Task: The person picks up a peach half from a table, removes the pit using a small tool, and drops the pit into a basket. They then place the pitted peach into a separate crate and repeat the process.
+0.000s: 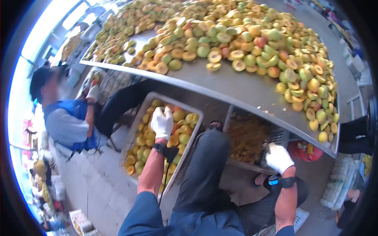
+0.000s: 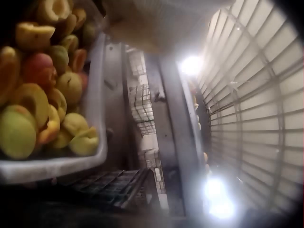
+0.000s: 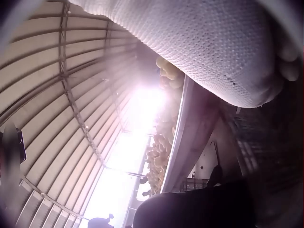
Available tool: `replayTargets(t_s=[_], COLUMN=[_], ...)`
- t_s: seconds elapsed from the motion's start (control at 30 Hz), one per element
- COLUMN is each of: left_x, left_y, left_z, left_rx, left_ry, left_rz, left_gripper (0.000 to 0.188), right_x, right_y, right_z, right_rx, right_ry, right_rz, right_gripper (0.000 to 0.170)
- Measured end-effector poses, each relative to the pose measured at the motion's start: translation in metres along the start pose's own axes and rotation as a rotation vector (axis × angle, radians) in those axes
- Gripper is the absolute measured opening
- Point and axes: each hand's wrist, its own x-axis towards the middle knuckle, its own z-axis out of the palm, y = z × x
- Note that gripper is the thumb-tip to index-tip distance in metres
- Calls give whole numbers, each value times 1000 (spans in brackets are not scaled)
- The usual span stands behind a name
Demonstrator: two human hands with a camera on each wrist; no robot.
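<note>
My left hand [image 1: 162, 123], in a white knit glove, is over a pale plastic crate [image 1: 197, 137] full of yellow-green and orange stone-fruit halves [image 1: 184, 138]. Its thumb and fingers are spread apart, with no fruit visible between them. My right hand [image 1: 279, 158], gloved the same way, hangs at the right edge of another crate [image 1: 252, 166] holding brown pits and scraps [image 1: 246, 137]. In the right wrist view the glove [image 3: 213, 52] looks bent inward and its fingertips are mostly hidden; I cannot tell whether it holds anything.
A metal-edged table [image 1: 236, 86] heaped with halved fruit [image 1: 220, 35] stands ahead of my knees. A red bucket [image 1: 305, 151] is under its right end. Another person [image 1: 67, 122] sits at the left. White crates [image 1: 338, 183] are stacked at the right.
</note>
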Motion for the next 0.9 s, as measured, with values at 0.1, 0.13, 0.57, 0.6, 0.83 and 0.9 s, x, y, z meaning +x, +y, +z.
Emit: replayTargets(t_s=[0.1,0.13,0.57,0.6,0.83,0.9], left_x=[-16,-28,-35,-40,-31,-25], left_y=[4,-20,-24,-16,9,14], left_z=[47,88,137,134,123,121], left_rx=[198,253,529,521,509,514], left_ry=[-158,-209,-176,-200,-323,-359], left_rz=[212,271,123,115,156,177], left_gripper=[44,54,57,56,51,49], right_x=[4,6,17,16,11,12], right_y=[-7,-11,-30,-30,-35,-36], right_z=[13,7,-8,-10,-17,-15], right_rx=[27,-5,118,111,202,225], right_ry=[18,-77,-117,-108,-56,2], right_rz=[-64,-45,155,159,153,162], right_gripper=[19,20,22,21,20,20])
